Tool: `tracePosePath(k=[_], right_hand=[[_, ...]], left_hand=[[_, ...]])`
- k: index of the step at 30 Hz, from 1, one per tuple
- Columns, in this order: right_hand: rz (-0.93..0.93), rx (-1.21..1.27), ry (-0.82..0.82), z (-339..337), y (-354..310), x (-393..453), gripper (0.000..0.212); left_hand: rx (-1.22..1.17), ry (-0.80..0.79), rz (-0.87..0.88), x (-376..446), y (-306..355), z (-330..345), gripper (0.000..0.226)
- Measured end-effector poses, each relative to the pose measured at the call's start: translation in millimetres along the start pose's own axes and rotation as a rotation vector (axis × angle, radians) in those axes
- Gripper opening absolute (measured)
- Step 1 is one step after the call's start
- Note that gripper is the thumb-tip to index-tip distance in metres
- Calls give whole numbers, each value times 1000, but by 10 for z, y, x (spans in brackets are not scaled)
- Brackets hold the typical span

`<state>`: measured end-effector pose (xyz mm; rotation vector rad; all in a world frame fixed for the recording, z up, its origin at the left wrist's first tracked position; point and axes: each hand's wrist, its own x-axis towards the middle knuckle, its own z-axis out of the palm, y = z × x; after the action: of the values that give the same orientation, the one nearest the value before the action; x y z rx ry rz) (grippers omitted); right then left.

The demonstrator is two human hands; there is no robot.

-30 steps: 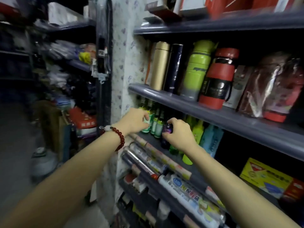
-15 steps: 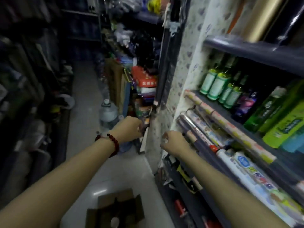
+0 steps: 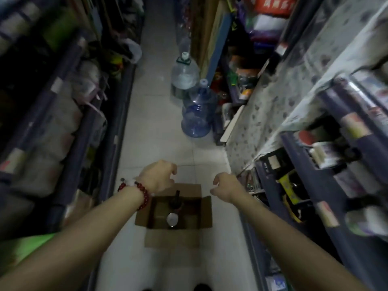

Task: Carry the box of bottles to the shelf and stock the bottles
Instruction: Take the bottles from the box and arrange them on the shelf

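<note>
Head view: box (image 3: 201, 215) open on floor (image 3: 159, 143) in aisle, two bottles (image 3: 172, 219) upright inside. Left hand (image 3: 157, 177) and right hand (image 3: 225, 185) hover above, fingers loosely curled, both empty. Step, by judgement: fetching next bottles. Next: reach down, grip necks, lift to shelf (image 3: 310, 156) at right.

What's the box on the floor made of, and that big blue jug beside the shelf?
The box looks like plain cardboard: matte brown, flaps folded open. The blue jug seems to be clear tinted plastic: you see through it, and it catches glossy highlights.
</note>
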<state>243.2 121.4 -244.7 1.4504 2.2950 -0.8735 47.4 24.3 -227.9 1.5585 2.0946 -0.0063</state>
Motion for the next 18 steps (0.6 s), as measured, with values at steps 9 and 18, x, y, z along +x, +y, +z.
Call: tracePosePath(k=[9,18], right_hand=[[-1,38,-50,1686,553,1196,17],[-195,197,64,3162,980,2232,45]], left_hand=[[-85,-25,-52,731,-686,1834,24],[-445,81,-136,1253,-1394,3597,70]])
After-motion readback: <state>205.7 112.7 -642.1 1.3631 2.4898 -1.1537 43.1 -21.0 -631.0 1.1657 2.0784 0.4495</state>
